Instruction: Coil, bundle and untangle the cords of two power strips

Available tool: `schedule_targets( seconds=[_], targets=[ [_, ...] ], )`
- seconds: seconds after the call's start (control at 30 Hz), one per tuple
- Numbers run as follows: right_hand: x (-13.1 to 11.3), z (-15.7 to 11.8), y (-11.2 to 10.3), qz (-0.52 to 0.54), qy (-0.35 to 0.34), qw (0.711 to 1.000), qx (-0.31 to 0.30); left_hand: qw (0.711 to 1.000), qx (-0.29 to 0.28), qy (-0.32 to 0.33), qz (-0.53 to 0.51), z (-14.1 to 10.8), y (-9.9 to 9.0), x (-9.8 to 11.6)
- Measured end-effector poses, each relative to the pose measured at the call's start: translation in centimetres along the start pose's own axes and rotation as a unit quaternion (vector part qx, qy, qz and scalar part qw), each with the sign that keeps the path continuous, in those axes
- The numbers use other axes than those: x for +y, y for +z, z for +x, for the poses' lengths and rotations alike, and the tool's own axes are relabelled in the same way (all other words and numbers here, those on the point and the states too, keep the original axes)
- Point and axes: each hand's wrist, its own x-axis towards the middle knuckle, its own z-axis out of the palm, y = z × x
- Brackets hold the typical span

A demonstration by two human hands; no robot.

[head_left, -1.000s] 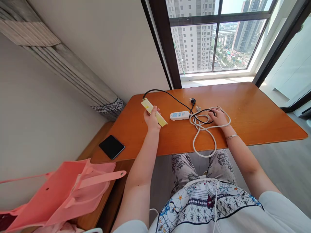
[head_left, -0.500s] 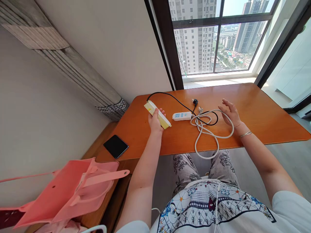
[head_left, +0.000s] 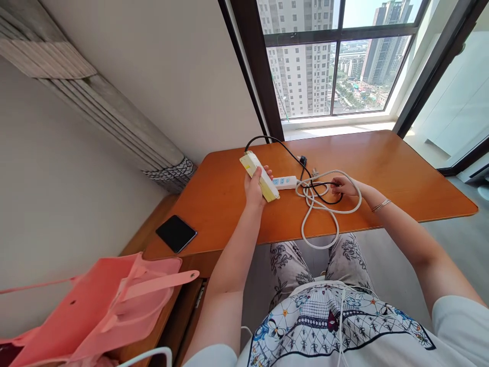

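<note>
While left hand [head_left: 255,188] grips an illegible yellowed strip [head_left: 267,185], right hand [head_left: 347,186] pinches black cord [head_left: 331,203].

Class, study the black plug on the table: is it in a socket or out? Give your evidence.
Out: the black plug lies on the table, its prongs exposed, apart from the white power strip.

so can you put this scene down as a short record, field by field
left grip: holding the white-and-yellow strip, black cable at its far end
right grip: pinching the black cable, beside loops of white cable
on the brown table: white power strip, sockets up; black plug
table's left corner: black-screened phone or tablet, lying flat
left of table: pink bag
beyond table: window
</note>
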Motion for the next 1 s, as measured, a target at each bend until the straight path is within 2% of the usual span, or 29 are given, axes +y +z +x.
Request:
schedule_targets(
  seconds=[0.07,0.17,0.23,0.3,0.37,0.5,0.6,0.87,1.0],
  targets=[
    [-0.7,0.0,-1.2,0.008,0.018,0.999,0.041,1.0,-0.007,-0.008,0.005,-0.1,-0.2,-0.1],
    [-2.4,0.2,-3.2,0.046,0.006,0.983,0.178,1.0,-0.014,-0.012,0.013,-0.3,-0.5,-0.2],
    [-3.8,0.3,-4.3,0.082,-0.057,0.956,0.275,0.999,-0.017,-0.01,0.025,-0.4,-0.9,-0.4],
    [-5.4,0.3,-4.8,0.113,-0.136,0.93,0.323,0.999,-0.024,-0.011,0.037,-0.4,-1.2,-0.6],
    [-7.0,0.3,-4.7,0.136,-0.187,0.918,0.323,0.998,-0.027,-0.019,0.045,-0.3,-1.3,-1.1],
    [-10.3,0.3,-3.1,0.15,-0.218,0.93,0.255,0.997,-0.028,-0.059,0.05,-0.4,-1.0,-2.5],
    [-12.2,0.8,-2.4,0.148,-0.253,0.925,0.241,0.992,-0.041,-0.102,0.056,-0.6,-0.7,-3.5],
    [-14.9,2.6,-3.4,0.16,-0.333,0.887,0.277,0.958,-0.1,-0.257,0.074,0.2,-0.3,-5.4],
    [-15.6,3.0,-3.0,0.156,-0.361,0.88,0.264,0.951,-0.111,-0.279,0.07,0.9,0.0,-6.1]
  ],
)
